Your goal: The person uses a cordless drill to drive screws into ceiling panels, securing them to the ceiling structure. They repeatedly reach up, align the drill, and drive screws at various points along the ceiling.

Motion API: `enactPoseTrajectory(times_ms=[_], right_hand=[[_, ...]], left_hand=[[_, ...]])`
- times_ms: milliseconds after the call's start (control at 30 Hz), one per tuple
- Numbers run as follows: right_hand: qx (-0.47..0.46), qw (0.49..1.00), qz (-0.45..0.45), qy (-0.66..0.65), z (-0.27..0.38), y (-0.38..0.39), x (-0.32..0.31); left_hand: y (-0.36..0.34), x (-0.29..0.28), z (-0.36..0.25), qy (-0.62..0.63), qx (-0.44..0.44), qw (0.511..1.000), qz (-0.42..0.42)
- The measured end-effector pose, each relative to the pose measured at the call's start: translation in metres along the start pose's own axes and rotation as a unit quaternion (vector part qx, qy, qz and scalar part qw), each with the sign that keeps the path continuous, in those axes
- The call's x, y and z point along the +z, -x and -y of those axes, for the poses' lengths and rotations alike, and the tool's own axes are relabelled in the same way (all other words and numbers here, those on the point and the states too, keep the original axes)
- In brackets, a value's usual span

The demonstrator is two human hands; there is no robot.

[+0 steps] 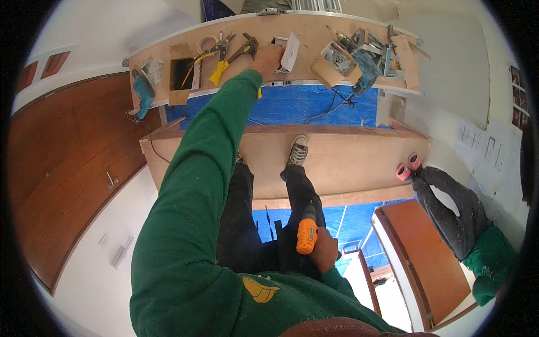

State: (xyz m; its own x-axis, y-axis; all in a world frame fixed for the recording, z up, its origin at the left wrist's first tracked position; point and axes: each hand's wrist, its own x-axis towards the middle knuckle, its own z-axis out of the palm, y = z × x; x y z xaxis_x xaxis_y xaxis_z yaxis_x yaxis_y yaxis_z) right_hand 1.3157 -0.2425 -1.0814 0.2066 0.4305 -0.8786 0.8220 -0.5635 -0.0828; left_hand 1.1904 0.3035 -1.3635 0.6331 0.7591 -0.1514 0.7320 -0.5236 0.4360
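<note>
Right hand, nearest, grips an orange cordless drill at hip level; left hand reaches a small open box on the workbench, finger closure indiscernible. Overreaching risks imbalance on the plywood panel.

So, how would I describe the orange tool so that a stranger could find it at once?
Start at the long wooden cabinet lying across the blue tarp. Below it, near the person's waist, the right hand grips a cordless drill. It alone is bright orange; the power tools on the workbench are teal.
</note>
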Motion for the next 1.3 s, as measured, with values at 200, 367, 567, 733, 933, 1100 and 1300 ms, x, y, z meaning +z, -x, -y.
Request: enactPoseTrajectory(times_ms=[200, 367, 567, 733, 933, 1100, 1300], right_hand=[[0.016, 0.998, -0.030, -0.050, 0.006, 0.006, -0.013], [-0.019, 0.996, -0.063, -0.058, -0.007, 0.003, -0.004], [-0.016, 0.997, -0.065, -0.043, -0.009, 0.001, -0.008], [-0.024, 0.996, -0.074, -0.051, -0.012, 0.002, -0.012], [0.000, 0.997, -0.061, -0.040, -0.012, -0.002, -0.009], [-0.009, 0.997, -0.073, -0.034, -0.011, 0.001, -0.009], [-0.015, 0.997, -0.074, -0.033, -0.007, 0.004, -0.018]], left_hand=[[-0.022, -0.002, 0.010, -0.065, -0.029, 0.997, 0.037], [-0.025, 0.004, 0.014, 0.011, -0.088, 0.996, 0.029], [-0.024, 0.009, 0.009, 0.011, -0.116, 0.992, 0.058], [-0.018, 0.018, 0.002, -0.019, -0.102, 0.992, 0.066], [-0.011, 0.005, -0.010, -0.042, -0.120, 0.987, 0.101], [-0.008, 0.007, -0.010, -0.012, -0.132, 0.988, 0.082], [0.003, -0.007, -0.011, -0.050, -0.051, 0.996, -0.044]])
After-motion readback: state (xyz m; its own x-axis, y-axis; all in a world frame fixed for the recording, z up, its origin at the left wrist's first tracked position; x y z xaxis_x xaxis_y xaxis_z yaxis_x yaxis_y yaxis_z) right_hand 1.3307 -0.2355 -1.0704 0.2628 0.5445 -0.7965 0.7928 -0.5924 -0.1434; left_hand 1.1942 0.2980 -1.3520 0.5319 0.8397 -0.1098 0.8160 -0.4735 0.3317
